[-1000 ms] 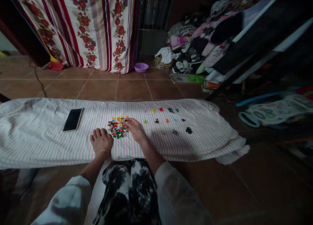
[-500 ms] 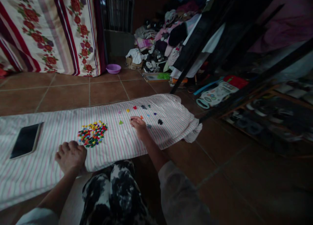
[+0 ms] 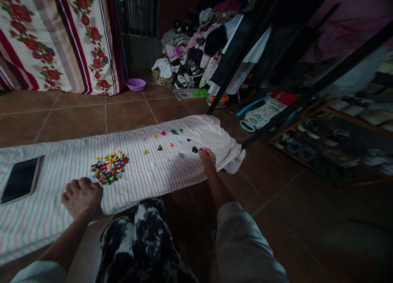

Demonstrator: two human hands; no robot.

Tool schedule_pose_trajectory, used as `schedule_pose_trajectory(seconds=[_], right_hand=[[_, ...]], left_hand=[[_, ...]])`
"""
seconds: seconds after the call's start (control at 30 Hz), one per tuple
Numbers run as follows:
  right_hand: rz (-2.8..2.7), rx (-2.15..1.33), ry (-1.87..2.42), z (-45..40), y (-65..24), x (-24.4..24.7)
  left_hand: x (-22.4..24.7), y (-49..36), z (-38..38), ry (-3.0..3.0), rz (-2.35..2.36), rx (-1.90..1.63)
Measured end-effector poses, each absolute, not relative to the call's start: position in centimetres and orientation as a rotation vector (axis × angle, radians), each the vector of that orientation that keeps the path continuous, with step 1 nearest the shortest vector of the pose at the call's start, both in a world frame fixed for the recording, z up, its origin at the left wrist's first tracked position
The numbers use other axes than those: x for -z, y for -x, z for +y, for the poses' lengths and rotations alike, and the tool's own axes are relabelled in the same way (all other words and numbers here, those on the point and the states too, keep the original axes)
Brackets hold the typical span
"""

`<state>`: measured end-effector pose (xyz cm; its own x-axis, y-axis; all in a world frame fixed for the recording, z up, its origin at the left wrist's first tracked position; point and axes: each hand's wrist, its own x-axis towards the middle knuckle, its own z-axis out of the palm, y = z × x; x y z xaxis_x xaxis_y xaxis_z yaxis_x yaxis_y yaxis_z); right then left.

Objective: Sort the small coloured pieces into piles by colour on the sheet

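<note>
My right hand (image 3: 208, 156) is closed in a pinch at the right part of the striped cloth, just beside a small cluster of black pieces (image 3: 195, 149). Whatever is between its fingertips is too small to make out. My left hand (image 3: 82, 196) rests on the cloth with its fingers curled in, close to a heap of small multicoloured pieces (image 3: 109, 167). Between the hands lie small groups sorted by colour, among them lime green (image 3: 145, 152), brown (image 3: 160, 148), orange (image 3: 172, 145), red (image 3: 163, 133), yellow (image 3: 154, 137) and grey (image 3: 181, 155).
The striped cloth (image 3: 129, 201) covers a long low surface. A dark-screened phone or tablet (image 3: 21, 179) lies at its left. Beyond, on the tiled floor, are a purple basin (image 3: 136, 84), piled clothes (image 3: 196, 49) and a toy panel (image 3: 260, 113). A shoe rack (image 3: 331, 135) stands at right.
My right hand has moved right, from above the brown pieces to beside the black ones, uncovering the brown group. My left hand stays on the cloth. The view has shifted slightly right.
</note>
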<state>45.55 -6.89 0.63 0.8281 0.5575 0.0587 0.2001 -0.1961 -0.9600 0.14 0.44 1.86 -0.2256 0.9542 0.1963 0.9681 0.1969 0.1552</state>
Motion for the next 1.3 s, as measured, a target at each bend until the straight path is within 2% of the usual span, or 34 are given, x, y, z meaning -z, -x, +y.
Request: schedule_pose_trajectory(seconds=[0.53,1.3], right_hand=[[-0.84,-0.182,2.259,-4.4,-48.2,0.5],[-0.913,-0.233,2.083,-5.5,-48.3,1.6]], left_hand=[[-2.1,-0.5,0.3,1.918,-2.317,0.41],[-1.6,-0.1,0.6,1.907,-2.331,0.414]])
